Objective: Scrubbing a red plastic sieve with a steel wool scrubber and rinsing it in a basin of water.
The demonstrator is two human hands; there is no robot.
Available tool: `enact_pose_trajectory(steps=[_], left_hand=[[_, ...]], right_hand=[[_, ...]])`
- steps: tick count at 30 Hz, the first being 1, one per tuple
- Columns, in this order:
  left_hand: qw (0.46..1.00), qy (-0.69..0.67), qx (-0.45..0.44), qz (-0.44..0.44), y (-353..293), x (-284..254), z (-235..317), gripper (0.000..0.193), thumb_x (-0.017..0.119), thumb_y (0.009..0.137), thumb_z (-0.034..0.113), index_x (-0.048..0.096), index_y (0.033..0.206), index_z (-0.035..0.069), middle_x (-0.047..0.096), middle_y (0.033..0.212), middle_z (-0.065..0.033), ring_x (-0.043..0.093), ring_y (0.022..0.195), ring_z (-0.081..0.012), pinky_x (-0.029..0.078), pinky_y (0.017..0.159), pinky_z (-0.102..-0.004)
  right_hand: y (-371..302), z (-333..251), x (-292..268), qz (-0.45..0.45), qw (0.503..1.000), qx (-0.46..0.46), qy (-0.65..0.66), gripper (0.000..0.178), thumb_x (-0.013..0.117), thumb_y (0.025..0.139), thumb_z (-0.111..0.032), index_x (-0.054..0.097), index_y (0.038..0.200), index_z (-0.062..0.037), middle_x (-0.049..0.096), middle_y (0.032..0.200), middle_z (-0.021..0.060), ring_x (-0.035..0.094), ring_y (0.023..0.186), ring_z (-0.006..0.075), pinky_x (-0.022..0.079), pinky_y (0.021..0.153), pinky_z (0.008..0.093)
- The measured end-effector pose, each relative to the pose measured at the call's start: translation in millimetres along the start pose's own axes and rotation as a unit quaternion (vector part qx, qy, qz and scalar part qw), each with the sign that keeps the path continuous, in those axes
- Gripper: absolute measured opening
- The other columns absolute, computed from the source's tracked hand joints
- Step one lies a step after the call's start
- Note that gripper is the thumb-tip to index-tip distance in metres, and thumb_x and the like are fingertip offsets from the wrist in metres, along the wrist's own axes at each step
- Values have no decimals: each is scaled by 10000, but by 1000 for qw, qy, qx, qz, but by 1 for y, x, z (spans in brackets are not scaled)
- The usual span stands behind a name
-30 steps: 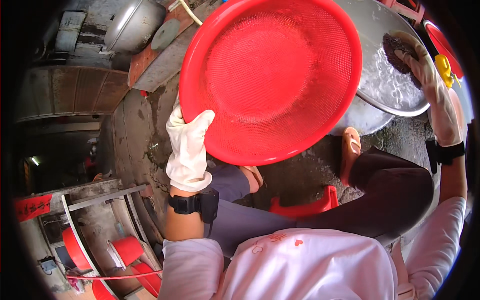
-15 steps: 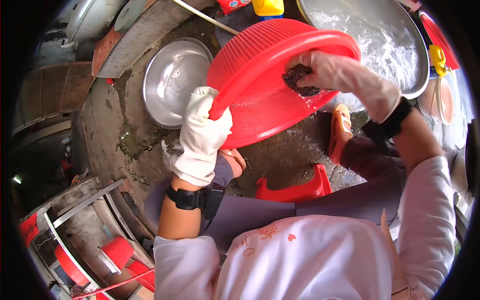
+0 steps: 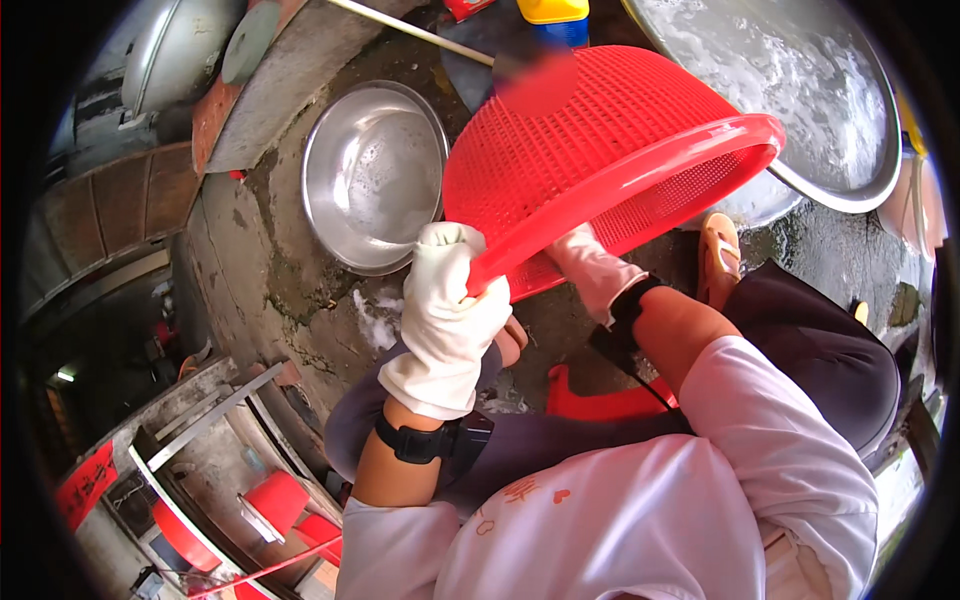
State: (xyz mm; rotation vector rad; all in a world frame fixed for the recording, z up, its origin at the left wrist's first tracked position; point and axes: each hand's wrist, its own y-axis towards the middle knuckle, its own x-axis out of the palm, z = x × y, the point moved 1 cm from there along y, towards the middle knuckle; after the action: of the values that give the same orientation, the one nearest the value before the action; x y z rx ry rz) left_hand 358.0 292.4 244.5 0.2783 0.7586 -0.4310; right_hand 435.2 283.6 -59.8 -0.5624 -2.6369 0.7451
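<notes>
A large red plastic basket point(image 3: 610, 120) is held tilted on its side in front of me, its mouth turned down toward me. My left hand point(image 3: 445, 315), in a white glove, is closed round the basket's near left rim. My right hand point(image 3: 592, 268), gloved too, reaches through the mouth to the inside wall. The rim and wall hide its fingers, so the dark scouring pad seen in it earlier is out of sight. Left of the basket, a shiny steel basin point(image 3: 325, 190) stands on the wet floor.
A wide metal tub point(image 3: 850, 202) of foamy water stands at the far right, near a pinkish bucket point(image 3: 908, 205). Beyond the basket are a yellow-and-blue jug point(image 3: 555, 12) and a pale pole point(image 3: 405, 32). A red stool point(image 3: 600, 402) is below my hands; red tubs point(image 3: 278, 502) sit lower left.
The basket has turned so its ribbed outside shows more and its mouth faces lower. My right hand has moved down and left inside it, and the scouring pad has gone from sight.
</notes>
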Motion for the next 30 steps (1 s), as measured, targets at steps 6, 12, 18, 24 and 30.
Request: enact_pose_trajectory(steps=[6, 12, 18, 24, 30], left_hand=[[999, 34, 1, 16, -2, -5, -20, 79, 586, 810, -43, 579, 866, 11, 559, 875, -61, 555, 569, -128, 459, 519, -270], [997, 60, 0, 38, 4, -7, -28, 39, 586, 872, -12, 582, 884, 25, 557, 751, -19, 556, 544, -89, 451, 493, -251], [990, -58, -94, 91, -10, -61, -22, 46, 644, 884, 50, 655, 924, 29, 555, 662, 26, 532, 524, -60, 435, 492, -231], [958, -98, -110, 245, -28, -165, -1, 144, 633, 836, 13, 674, 973, 17, 598, 768, 9, 569, 630, -72, 461, 560, -234], [920, -196, -68, 333, -56, -252, -60, 200, 595, 813, -20, 687, 986, 18, 599, 790, 22, 552, 675, -63, 453, 628, -226]], right_hand=[[-15, -54, -40, -169, 870, 115, -449, 423, 665, 843, -136, 624, 1263, -169, 692, 1104, 125, 665, 1022, 288, 515, 883, 385], [-17, -62, -104, 13, 997, 40, -67, 357, 694, 841, -53, 600, 1186, -53, 664, 895, 85, 667, 785, 209, 529, 626, 348], [-49, -123, -132, -175, 949, 161, -208, 379, 748, 859, -189, 611, 1175, -31, 688, 911, 92, 656, 759, 186, 527, 637, 327], [-64, -163, -120, -241, 918, 102, -299, 434, 752, 866, -241, 612, 1223, -38, 698, 966, 64, 662, 794, 172, 532, 685, 314], [-98, -210, -64, -243, 939, 44, -240, 477, 755, 870, -274, 615, 1267, -49, 705, 1023, 24, 663, 865, 141, 524, 768, 280]])
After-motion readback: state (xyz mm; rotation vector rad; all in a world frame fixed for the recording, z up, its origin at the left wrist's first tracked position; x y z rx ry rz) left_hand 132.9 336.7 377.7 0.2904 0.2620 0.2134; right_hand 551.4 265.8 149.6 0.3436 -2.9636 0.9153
